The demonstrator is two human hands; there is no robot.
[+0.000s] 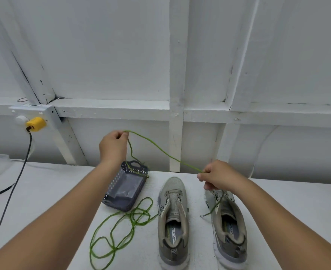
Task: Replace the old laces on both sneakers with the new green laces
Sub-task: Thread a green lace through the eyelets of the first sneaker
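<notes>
Both sneakers point(173, 217) sat unlaced; your left hand point(113, 144) and right hand point(216, 177) pinched one green lace point(160, 150), threading not yet begun.

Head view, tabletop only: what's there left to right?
Dark cable → loose green lace → slotted basket → left sneaker → right sneaker. Both hands are raised above these, stretching a second green lace.

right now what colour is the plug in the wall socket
Yellow plug, with a dark cable hanging from it; head view.
</notes>
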